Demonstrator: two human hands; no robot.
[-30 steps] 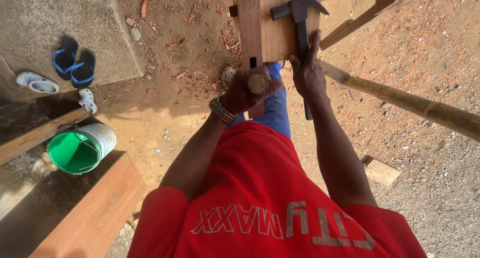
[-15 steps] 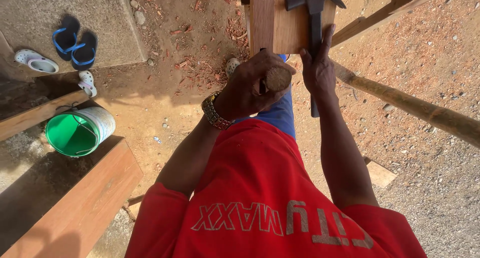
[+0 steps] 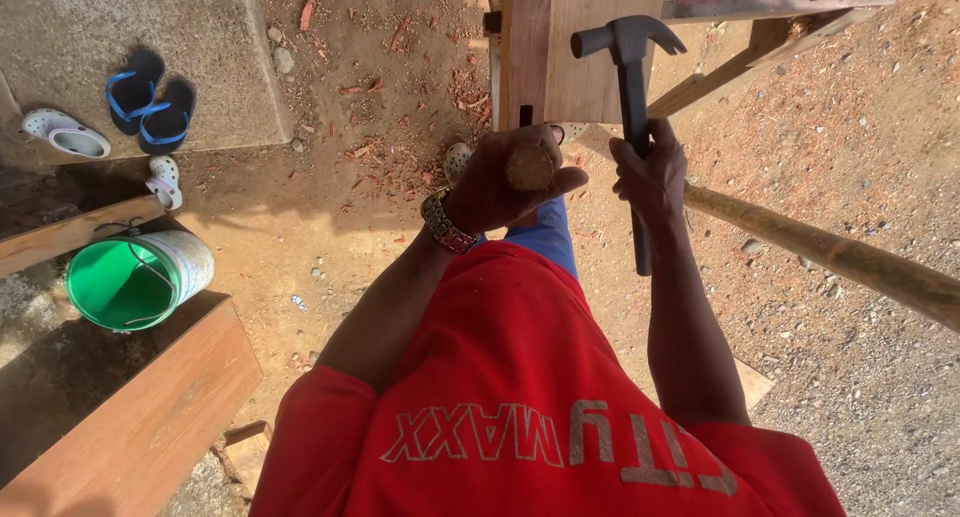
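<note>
Firmly fisted right hand (image 3: 655,172) around hammer (image 3: 632,97)

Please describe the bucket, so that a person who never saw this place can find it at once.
Look at the left side, where a long reddish wooden beam lies on the ground. Just above its upper end stands the bucket: whitish outside, bright green inside, with a thin wire handle. It is the only round, green thing there.

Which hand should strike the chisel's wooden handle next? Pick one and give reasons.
Right. The right hand grips the hammer, head raised over the board; the left hand is wrapped around the chisel handle.
</note>
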